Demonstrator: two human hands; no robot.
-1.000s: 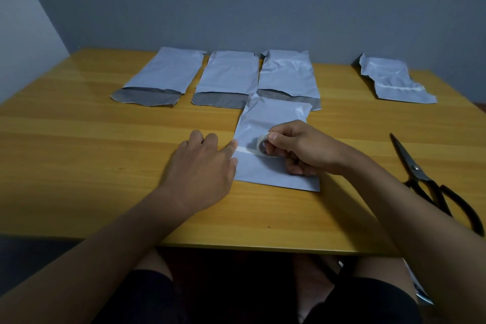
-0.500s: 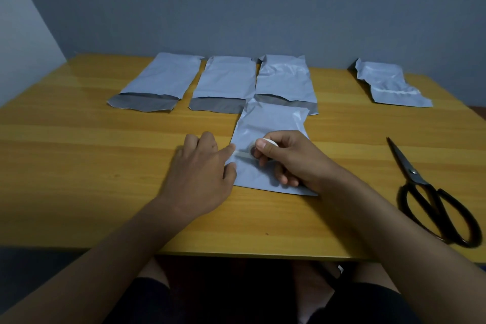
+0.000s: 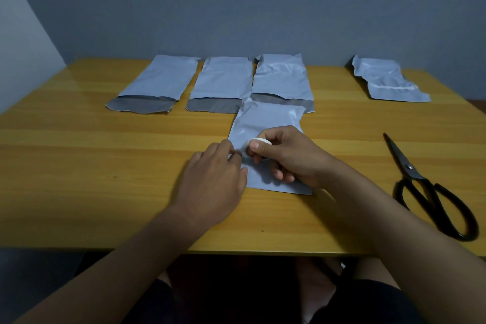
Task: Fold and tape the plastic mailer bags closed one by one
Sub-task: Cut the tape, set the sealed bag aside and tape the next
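Note:
A folded white mailer bag (image 3: pixel 268 123) lies flat on the wooden table (image 3: pixel 79 166) in front of me. My right hand (image 3: pixel 286 158) grips a small white tape roll (image 3: pixel 259 143) over the bag's middle. My left hand (image 3: pixel 213 179) sits at the bag's left edge, its fingertips curled and pinching at the tape end beside the roll. Three unfolded mailer bags with open grey flaps lie in a row behind: left (image 3: pixel 160 81), middle (image 3: pixel 221 81), right (image 3: pixel 281 79).
Black scissors (image 3: pixel 426 192) lie on the table at the right, blades pointing away from me. A crumpled taped mailer bag (image 3: pixel 386 81) rests at the far right corner. A grey wall stands behind the table.
The right hand has brought the tape roll back left toward the bag's edge. The left fingers went from lying flat on the tape end to curling in and pinching beside the roll.

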